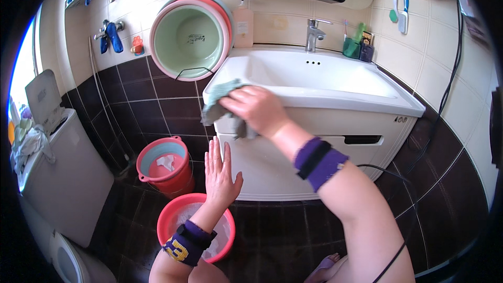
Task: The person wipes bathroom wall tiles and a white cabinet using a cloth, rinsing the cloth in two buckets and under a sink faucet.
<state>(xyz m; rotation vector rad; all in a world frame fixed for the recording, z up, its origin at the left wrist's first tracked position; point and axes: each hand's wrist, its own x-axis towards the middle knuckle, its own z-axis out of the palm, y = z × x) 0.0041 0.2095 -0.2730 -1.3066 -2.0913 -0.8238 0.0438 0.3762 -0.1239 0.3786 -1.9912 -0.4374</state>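
My right hand (257,110) holds a grey-green cloth (222,98) against the front left corner of the white washbasin (283,100). Part of the cloth hangs below the rim, over the white vanity cabinet (275,165). My left hand (221,173) is raised with its fingers up and holds nothing; it is near the cabinet's left edge, and whether it touches the cabinet I cannot tell. Below it on the floor stands a pink basin (163,220) of sudsy-looking water, partly hidden by my left forearm. A chrome faucet (311,37) stands at the back of the washbasin.
A red bucket (169,179) stands left of the cabinet, near a white top-opening appliance (74,177). Nested round basins (188,39) lean on the wall beside a pump bottle (243,25). A green cup (351,48) stands at the back right. A black cable (446,94) hangs at the right.
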